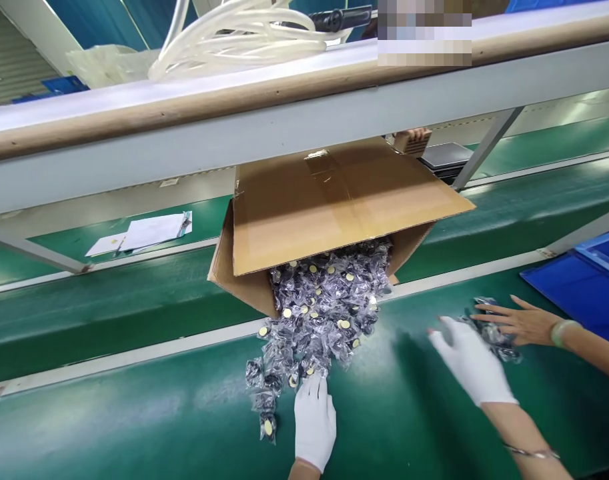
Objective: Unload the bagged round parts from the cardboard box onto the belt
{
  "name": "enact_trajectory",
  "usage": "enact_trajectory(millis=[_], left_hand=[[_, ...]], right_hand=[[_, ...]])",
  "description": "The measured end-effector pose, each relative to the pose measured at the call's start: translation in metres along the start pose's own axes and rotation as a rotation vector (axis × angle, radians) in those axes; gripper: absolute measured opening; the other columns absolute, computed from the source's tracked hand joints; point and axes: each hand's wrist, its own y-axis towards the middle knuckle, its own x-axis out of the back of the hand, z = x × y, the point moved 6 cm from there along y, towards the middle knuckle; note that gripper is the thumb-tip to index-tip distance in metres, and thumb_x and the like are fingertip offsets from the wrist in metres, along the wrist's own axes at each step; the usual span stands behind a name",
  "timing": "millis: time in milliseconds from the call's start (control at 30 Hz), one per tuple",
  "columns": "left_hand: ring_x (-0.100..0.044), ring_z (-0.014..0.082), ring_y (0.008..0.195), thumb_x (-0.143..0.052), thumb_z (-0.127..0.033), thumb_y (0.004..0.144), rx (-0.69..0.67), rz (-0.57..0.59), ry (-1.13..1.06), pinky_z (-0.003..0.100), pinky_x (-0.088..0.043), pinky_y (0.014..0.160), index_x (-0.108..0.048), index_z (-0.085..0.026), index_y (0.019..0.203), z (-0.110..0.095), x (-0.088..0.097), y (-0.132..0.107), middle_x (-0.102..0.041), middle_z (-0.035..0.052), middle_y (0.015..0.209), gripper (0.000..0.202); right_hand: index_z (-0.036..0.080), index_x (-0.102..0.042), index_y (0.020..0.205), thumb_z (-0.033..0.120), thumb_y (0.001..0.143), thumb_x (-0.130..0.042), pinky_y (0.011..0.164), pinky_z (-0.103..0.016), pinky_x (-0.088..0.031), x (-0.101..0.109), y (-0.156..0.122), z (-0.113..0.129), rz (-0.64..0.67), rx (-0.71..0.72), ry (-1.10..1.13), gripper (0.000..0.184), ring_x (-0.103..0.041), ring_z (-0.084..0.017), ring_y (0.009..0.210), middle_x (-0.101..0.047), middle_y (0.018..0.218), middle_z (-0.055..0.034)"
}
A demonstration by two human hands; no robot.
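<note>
Many small dark parts in clear plastic bags (317,313), some with round pale-yellow stickers, spill from a tipped cardboard box (334,200) onto the green work surface. My left hand (315,423), in a white glove, lies with its fingers stretched out against the near edge of this pile. To its left sit several stray bagged parts (267,427). My right hand (471,363), also gloved in white, reaches to the right with thumb and fingers apart. It is close to a small group of bagged parts (499,337), partly hidden by another person's bare hand.
The other person's hand (531,323), with a pale green bangle, comes in from the right. Blue bins (574,287) stand behind it. Above the box runs a shelf (284,120) carrying coiled clear tubing (244,40). Papers (151,232) lie at the back left.
</note>
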Motion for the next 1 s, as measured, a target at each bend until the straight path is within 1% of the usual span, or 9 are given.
enact_trajectory(millis=[100, 167, 300, 400, 500, 600, 667, 867, 1000], left_hand=[[-0.064, 0.0276, 0.117, -0.055, -0.025, 0.091, 0.011, -0.011, -0.009, 0.048, -0.052, 0.105, -0.071, -0.016, 0.126, 0.001, -0.002, -0.003, -0.073, 0.0113, 0.125, 0.039], [-0.063, 0.0273, 0.118, -0.055, -0.025, 0.092, 0.014, -0.012, -0.015, 0.047, -0.052, 0.106, -0.070, -0.017, 0.128, 0.001, -0.002, -0.003, -0.072, 0.0106, 0.127, 0.040], [-0.065, 0.0267, 0.116, -0.052, -0.024, 0.093, 0.012, -0.001, -0.016, 0.047, -0.054, 0.103, -0.070, -0.017, 0.128, 0.000, 0.002, -0.001, -0.074, 0.0094, 0.125, 0.040], [-0.067, 0.0261, 0.114, -0.050, -0.023, 0.093, 0.009, -0.017, -0.005, 0.046, -0.056, 0.101, -0.071, -0.017, 0.125, 0.000, 0.005, 0.001, -0.075, 0.0087, 0.123, 0.039], [-0.067, 0.0249, 0.114, -0.050, -0.022, 0.092, 0.017, -0.034, -0.018, 0.046, -0.056, 0.101, -0.071, -0.018, 0.126, 0.001, 0.005, 0.001, -0.075, 0.0081, 0.124, 0.040], [-0.066, 0.0253, 0.116, -0.051, -0.022, 0.092, 0.030, -0.015, -0.032, 0.047, -0.056, 0.103, -0.070, -0.019, 0.127, 0.002, 0.001, 0.000, -0.074, 0.0081, 0.127, 0.040], [-0.066, 0.0263, 0.116, -0.051, -0.023, 0.093, 0.028, 0.011, -0.033, 0.047, -0.056, 0.103, -0.071, -0.018, 0.127, 0.002, -0.002, 0.000, -0.074, 0.0089, 0.127, 0.040], [-0.065, 0.0269, 0.118, -0.050, -0.023, 0.094, 0.034, 0.046, -0.042, 0.048, -0.054, 0.105, -0.070, -0.018, 0.129, 0.002, -0.004, 0.000, -0.073, 0.0099, 0.128, 0.041], [-0.066, 0.0265, 0.116, -0.051, -0.024, 0.093, 0.015, 0.023, -0.025, 0.047, -0.055, 0.102, -0.070, -0.018, 0.127, 0.001, 0.000, 0.001, -0.074, 0.0095, 0.126, 0.040]], right_hand=[[0.021, -0.055, 0.142, 0.057, 0.087, -0.054, 0.097, -0.043, -0.051, -0.058, 0.010, 0.069, 0.169, -0.027, 0.333, 0.066, -0.063, -0.029, 0.114, -0.063, 0.131, -0.0139], [0.019, -0.059, 0.134, 0.054, 0.075, -0.065, 0.103, -0.045, -0.047, -0.091, 0.019, 0.099, 0.212, -0.105, 0.523, 0.069, -0.060, -0.032, 0.116, -0.063, 0.126, -0.0140], [0.021, -0.064, 0.099, 0.045, 0.060, -0.067, 0.105, -0.049, -0.046, -0.120, 0.035, 0.098, 0.257, -0.289, 0.845, 0.046, -0.062, -0.028, 0.096, -0.065, 0.092, -0.0048], [0.025, -0.053, 0.088, 0.047, 0.060, -0.060, 0.088, -0.048, -0.055, -0.116, 0.034, 0.074, 0.300, -0.352, 0.966, 0.037, -0.062, -0.023, 0.079, -0.058, 0.075, 0.0009], [0.026, -0.045, 0.087, 0.043, 0.060, -0.059, 0.078, -0.044, -0.059, -0.103, 0.024, 0.057, 0.331, -0.404, 1.126, 0.035, -0.068, -0.025, 0.081, -0.060, 0.077, 0.0002], [0.027, -0.053, 0.099, 0.036, 0.063, -0.069, 0.077, -0.041, -0.060, -0.094, 0.012, 0.051, 0.377, -0.491, 1.322, 0.040, -0.071, -0.025, 0.089, -0.066, 0.087, -0.0019], [0.027, -0.058, 0.112, 0.038, 0.067, -0.076, 0.069, -0.034, -0.058, -0.091, 0.005, 0.053, 0.422, -0.495, 1.371, 0.050, -0.068, -0.020, 0.080, -0.067, 0.089, -0.0015], [0.021, -0.066, 0.114, 0.062, 0.069, -0.078, 0.046, -0.025, -0.035, -0.074, -0.011, 0.053, 0.511, -0.368, 1.141, 0.062, -0.043, -0.011, 0.051, -0.060, 0.070, 0.0008], [0.023, -0.070, 0.114, 0.063, 0.079, -0.063, 0.053, -0.031, -0.044, -0.015, 0.001, -0.007, 0.345, -0.330, 0.702, 0.053, -0.057, -0.019, 0.062, -0.070, 0.083, -0.0070]])
